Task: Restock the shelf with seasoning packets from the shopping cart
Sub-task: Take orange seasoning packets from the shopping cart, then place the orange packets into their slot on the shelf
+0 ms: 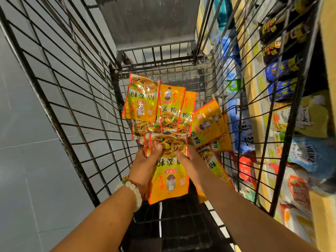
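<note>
Both hands, left hand (145,161) and right hand (189,160), grip a stack of glossy orange-yellow seasoning packets (169,171); squaring its edges before lifting toward the stocked shelf (258,113) at three o'clock would serve best.

Glossy plastic film on the ginger powder packets (168,171) — light glaring off the crinkled foil-like faces. The shopping cart (76,113) is dark metal wire, scuffed and dull. Smooth pale beads on the bracelet (135,192) — matt grey floor tiles (23,135) left.
</note>
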